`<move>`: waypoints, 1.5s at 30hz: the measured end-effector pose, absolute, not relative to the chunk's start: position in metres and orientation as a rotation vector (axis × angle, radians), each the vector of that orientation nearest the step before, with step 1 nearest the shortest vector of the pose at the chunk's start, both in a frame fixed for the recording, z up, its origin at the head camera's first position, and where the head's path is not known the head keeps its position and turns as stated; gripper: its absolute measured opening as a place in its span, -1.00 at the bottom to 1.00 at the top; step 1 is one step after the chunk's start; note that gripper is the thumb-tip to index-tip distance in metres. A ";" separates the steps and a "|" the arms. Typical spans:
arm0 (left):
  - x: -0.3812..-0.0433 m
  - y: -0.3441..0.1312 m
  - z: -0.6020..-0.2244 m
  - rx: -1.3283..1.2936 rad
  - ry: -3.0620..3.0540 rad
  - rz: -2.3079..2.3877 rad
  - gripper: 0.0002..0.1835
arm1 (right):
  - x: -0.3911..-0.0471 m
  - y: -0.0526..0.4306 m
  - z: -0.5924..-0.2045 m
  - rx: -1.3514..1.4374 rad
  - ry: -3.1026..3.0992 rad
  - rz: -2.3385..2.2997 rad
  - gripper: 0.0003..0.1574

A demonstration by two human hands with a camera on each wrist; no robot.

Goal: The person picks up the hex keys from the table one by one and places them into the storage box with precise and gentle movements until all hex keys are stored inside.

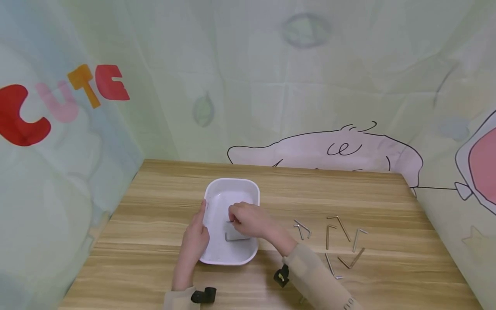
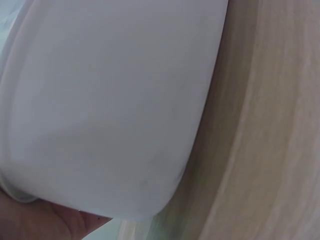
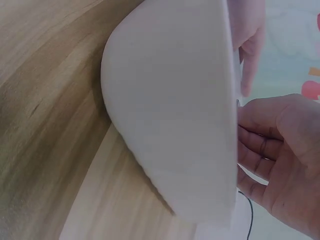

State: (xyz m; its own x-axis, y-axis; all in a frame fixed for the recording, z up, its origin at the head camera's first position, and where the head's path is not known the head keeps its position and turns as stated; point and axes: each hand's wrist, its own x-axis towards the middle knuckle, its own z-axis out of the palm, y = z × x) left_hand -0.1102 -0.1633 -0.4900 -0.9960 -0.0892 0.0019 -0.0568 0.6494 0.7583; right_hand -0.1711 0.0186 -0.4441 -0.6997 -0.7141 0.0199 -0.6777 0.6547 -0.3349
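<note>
A white rectangular tray [image 1: 232,259] with rounded corners stands on the wooden table. My left hand [image 1: 195,239] grips its left rim, one finger lying along the edge; in the left wrist view part of that hand [image 2: 45,220] shows by the rim, beyond the tray's wall [image 2: 110,100]. Inside the tray lies a silver hex key [image 1: 237,239]. My right hand [image 1: 249,218] is over the tray, fingers curled, pinching another hex key [image 1: 230,222], of which only a small metal end shows. From the right wrist, the tray wall [image 3: 170,100] hides the fingertips of this hand [image 3: 285,150].
Several loose hex keys, silver and bronze-coloured, lie on the table right of the tray, among them a bronze one [image 1: 328,237] and a silver one [image 1: 330,265]. The right forearm reaches in beside them. A printed cloth backdrop [image 1: 248,86] rises behind the wooden table [image 1: 166,193].
</note>
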 end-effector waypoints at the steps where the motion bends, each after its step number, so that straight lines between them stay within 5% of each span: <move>1: -0.110 -0.164 -0.490 0.135 -2.831 -1.303 -0.30 | -0.172 0.018 -0.445 -1.154 2.755 -0.486 -0.93; 45: -0.110 -0.163 -0.490 0.147 -2.844 -1.250 -0.28 | -0.173 0.011 -0.473 -1.139 2.876 -0.148 -0.94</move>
